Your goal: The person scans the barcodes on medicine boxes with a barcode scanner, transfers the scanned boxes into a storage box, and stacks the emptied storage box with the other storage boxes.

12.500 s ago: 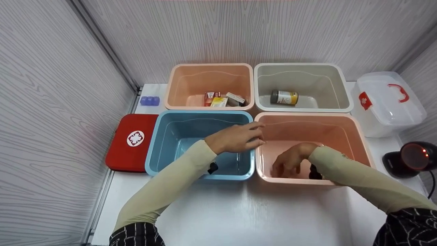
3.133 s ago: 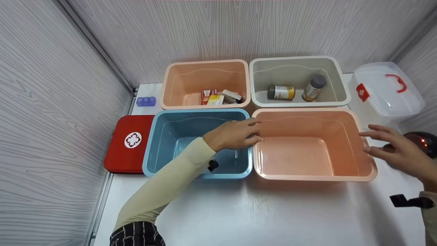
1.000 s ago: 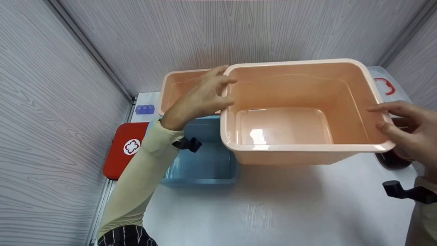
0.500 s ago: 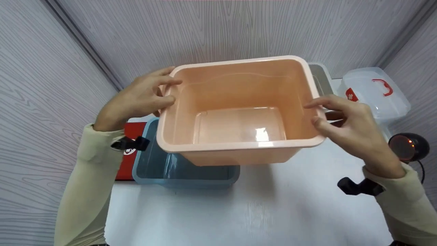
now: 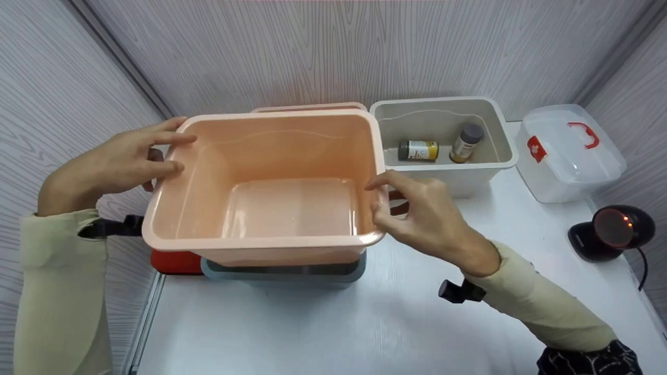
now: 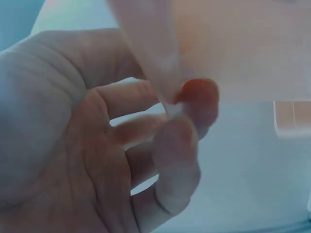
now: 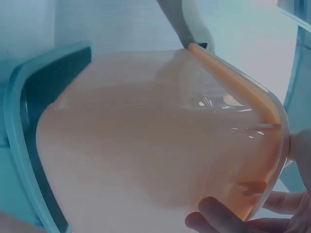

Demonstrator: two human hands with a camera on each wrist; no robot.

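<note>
The left hand [image 5: 112, 169] pinches the left rim of the pink bin [image 5: 271, 208], fingers laid over the top edge and thumb underneath; the left wrist view shows the rim clamped between thumb and fingertips [image 6: 199, 99]. The right hand [image 5: 424, 221] holds the opposite, right rim of the same bin, thumb on the top edge and fingers curled under its lip, as the right wrist view shows with fingertips [image 7: 218, 221] against the bin's outer wall. Between the 2 hands the pink bin hangs level and open side up, with nothing in it, directly above the blue bin [image 5: 284, 271], whose near rim shows just under the pink bin's base; in the right wrist view the pink bin's bottom sits partly inside the blue bin's [image 7: 29, 145] opening, though whether the 2 touch cannot be told. Below the left hand, a red case [image 5: 174, 262] peeks out beside the blue bin. Beyond the pink bin's far rim, the edge of a second pink bin [image 5: 307, 107] is just visible. Past the right hand, farther from the person, stands a grey bin [image 5: 495, 151] holding 2 bottles: a lying one with a yellow label [image 5: 418, 150] and a tilted one with a grey cap [image 5: 465, 142]. Further right of the right hand are a clear first-aid box [image 5: 570, 151] with a red handle and a black scanner [image 5: 612, 232], all on the white table [image 5: 365, 323].
</note>
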